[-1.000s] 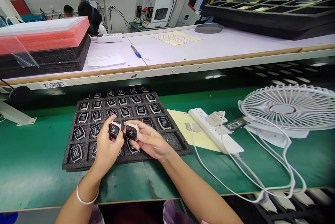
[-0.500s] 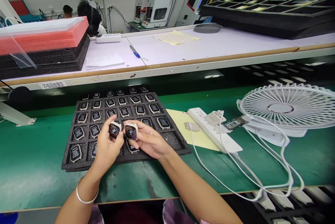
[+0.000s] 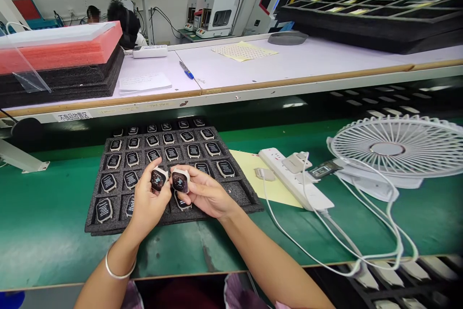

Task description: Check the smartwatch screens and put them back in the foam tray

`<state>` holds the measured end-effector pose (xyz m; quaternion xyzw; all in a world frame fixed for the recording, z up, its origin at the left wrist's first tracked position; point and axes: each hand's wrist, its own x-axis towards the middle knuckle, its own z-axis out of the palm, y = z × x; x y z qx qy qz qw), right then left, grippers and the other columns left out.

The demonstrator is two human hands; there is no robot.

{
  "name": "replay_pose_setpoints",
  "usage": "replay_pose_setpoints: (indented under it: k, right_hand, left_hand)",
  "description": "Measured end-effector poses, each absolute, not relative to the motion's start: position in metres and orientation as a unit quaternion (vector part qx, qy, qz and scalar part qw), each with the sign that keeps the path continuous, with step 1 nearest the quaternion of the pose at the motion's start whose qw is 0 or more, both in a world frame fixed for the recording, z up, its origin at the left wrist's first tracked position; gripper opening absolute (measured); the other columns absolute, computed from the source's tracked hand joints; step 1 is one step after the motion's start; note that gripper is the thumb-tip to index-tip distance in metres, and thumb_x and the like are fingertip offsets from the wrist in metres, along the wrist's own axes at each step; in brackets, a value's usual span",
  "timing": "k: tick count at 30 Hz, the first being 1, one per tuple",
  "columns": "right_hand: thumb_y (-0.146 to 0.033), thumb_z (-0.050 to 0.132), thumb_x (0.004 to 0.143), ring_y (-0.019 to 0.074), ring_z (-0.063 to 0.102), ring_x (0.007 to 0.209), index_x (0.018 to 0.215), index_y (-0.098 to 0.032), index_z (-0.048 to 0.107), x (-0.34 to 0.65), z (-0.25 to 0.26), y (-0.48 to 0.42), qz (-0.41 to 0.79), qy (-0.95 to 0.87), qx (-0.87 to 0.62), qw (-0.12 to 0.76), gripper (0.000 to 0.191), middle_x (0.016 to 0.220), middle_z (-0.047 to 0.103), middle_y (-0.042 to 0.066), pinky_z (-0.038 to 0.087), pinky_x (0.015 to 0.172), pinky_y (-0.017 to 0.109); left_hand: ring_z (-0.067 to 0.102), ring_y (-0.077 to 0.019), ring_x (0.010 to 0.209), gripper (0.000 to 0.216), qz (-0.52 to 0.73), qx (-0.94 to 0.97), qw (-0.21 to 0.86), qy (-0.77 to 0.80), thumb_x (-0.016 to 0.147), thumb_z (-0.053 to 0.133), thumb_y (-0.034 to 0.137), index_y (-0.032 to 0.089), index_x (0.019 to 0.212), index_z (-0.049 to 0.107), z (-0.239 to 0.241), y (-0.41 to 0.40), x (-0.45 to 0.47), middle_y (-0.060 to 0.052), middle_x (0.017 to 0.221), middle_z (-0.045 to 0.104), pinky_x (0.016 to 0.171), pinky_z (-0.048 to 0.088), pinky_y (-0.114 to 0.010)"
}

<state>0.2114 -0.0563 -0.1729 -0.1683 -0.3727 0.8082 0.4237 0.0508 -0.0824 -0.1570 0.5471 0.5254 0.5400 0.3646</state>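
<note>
My left hand [image 3: 148, 205] grips a small white-cased smartwatch body [image 3: 158, 179] with its lit screen facing up. My right hand [image 3: 206, 195] grips a second smartwatch body [image 3: 180, 181] right beside the first; the two nearly touch. Both hands hover over the near edge of a black foam tray [image 3: 249, 198] on the green bench mat. The tray's pockets hold several more watch bodies [image 3: 172, 153], screens up. A silver bangle [image 3: 119, 270] circles my left wrist.
A yellow sheet [image 3: 249, 164], a white power strip [image 3: 294, 179] with plugs and trailing white cables, and a white desk fan [image 3: 398, 147] lie to the right. Stacked black and pink foam trays [image 3: 61, 65] sit on the raised shelf. People sit far behind.
</note>
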Motion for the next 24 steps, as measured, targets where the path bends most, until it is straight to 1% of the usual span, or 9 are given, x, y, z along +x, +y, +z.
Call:
replay_pose_setpoints:
  k: [3, 7, 14, 16, 18, 19, 21, 23, 24]
  right_hand:
    - [-0.037, 0.083, 0.076, 0.0108, 0.051, 0.059, 0.115, -0.021, 0.068, 0.2112, -0.1730, -0.0560, 0.804, -0.376, -0.172, 0.428, 0.045, 0.098, 0.065, 0.005, 0.040, 0.056, 0.026]
    - [-0.037, 0.083, 0.075, 0.0108, 0.052, 0.060, 0.115, -0.021, 0.068, 0.2110, -0.1732, -0.0557, 0.800, -0.375, -0.173, 0.436, 0.045, 0.098, 0.064, 0.005, 0.042, 0.057, 0.026]
    - [-0.034, 0.083, 0.077, 0.0098, 0.053, 0.060, 0.115, -0.021, 0.069, 0.2110, -0.1744, -0.0561, 0.810, -0.369, -0.160, 0.427, 0.043, 0.100, 0.067, 0.005, 0.041, 0.057, 0.025]
    - [-0.035, 0.082, 0.078, 0.0108, 0.056, 0.062, 0.117, -0.021, 0.068, 0.2102, -0.1744, -0.0554, 0.808, -0.366, -0.164, 0.431, 0.044, 0.102, 0.067, 0.006, 0.044, 0.061, 0.026]
    - [-0.037, 0.080, 0.081, 0.0134, 0.060, 0.068, 0.123, -0.021, 0.065, 0.2091, -0.1738, -0.0540, 0.805, -0.357, -0.174, 0.441, 0.047, 0.104, 0.069, 0.007, 0.047, 0.069, 0.030]
    - [-0.038, 0.078, 0.082, 0.0148, 0.062, 0.071, 0.125, -0.022, 0.063, 0.2086, -0.1734, -0.0532, 0.802, -0.351, -0.180, 0.449, 0.048, 0.105, 0.070, 0.008, 0.048, 0.072, 0.031]
    - [-0.039, 0.077, 0.084, 0.0162, 0.064, 0.075, 0.129, -0.024, 0.059, 0.2080, -0.1726, -0.0518, 0.792, -0.342, -0.194, 0.467, 0.051, 0.106, 0.071, 0.008, 0.048, 0.077, 0.033]
    - [-0.039, 0.077, 0.084, 0.0153, 0.063, 0.075, 0.129, -0.024, 0.058, 0.2077, -0.1724, -0.0506, 0.781, -0.337, -0.206, 0.484, 0.051, 0.107, 0.071, 0.008, 0.047, 0.077, 0.032]
    - [-0.039, 0.077, 0.084, 0.0145, 0.062, 0.074, 0.127, -0.024, 0.059, 0.2076, -0.1726, -0.0502, 0.777, -0.336, -0.211, 0.489, 0.050, 0.108, 0.071, 0.008, 0.047, 0.077, 0.031]
  left_hand:
    - [0.056, -0.0129, 0.063, 0.050, 0.549, 0.538, 0.362, 0.528, 0.075, 0.065, 0.030, 0.017, 0.123, 0.058, -0.1572, -0.0827, 0.0516, -0.001, 0.080, 0.060, 0.058, 0.047, -0.023]
    - [0.054, -0.0118, 0.061, 0.051, 0.560, 0.530, 0.370, 0.518, 0.075, 0.065, 0.029, 0.016, 0.124, 0.057, -0.1558, -0.0830, 0.0531, 0.000, 0.077, 0.059, 0.056, 0.046, -0.022]
    - [0.058, -0.0128, 0.065, 0.051, 0.554, 0.514, 0.391, 0.526, 0.074, 0.067, 0.028, 0.016, 0.123, 0.057, -0.1579, -0.0814, 0.0522, 0.000, 0.080, 0.061, 0.061, 0.049, -0.023]
    - [0.061, -0.0147, 0.073, 0.053, 0.559, 0.498, 0.412, 0.519, 0.074, 0.068, 0.030, 0.016, 0.123, 0.056, -0.1603, -0.0795, 0.0517, -0.002, 0.084, 0.063, 0.067, 0.051, -0.025]
    - [0.063, -0.0163, 0.083, 0.057, 0.570, 0.473, 0.434, 0.512, 0.073, 0.071, 0.033, 0.017, 0.125, 0.054, -0.1617, -0.0775, 0.0515, -0.005, 0.097, 0.064, 0.072, 0.052, -0.026]
    - [0.062, -0.0160, 0.083, 0.061, 0.573, 0.457, 0.448, 0.512, 0.073, 0.073, 0.034, 0.017, 0.128, 0.053, -0.1618, -0.0768, 0.0514, -0.006, 0.102, 0.064, 0.071, 0.052, -0.026]
    - [0.060, -0.0127, 0.072, 0.071, 0.574, 0.420, 0.483, 0.511, 0.073, 0.075, 0.038, 0.018, 0.135, 0.048, -0.1607, -0.0761, 0.0515, -0.006, 0.105, 0.063, 0.063, 0.050, -0.024]
    - [0.054, -0.0089, 0.059, 0.077, 0.577, 0.385, 0.519, 0.500, 0.075, 0.075, 0.043, 0.019, 0.140, 0.043, -0.1582, -0.0767, 0.0516, -0.005, 0.101, 0.062, 0.053, 0.046, -0.023]
    - [0.053, -0.0082, 0.056, 0.077, 0.580, 0.372, 0.534, 0.490, 0.075, 0.075, 0.046, 0.019, 0.140, 0.043, -0.1569, -0.0773, 0.0515, -0.004, 0.099, 0.062, 0.051, 0.045, -0.023]
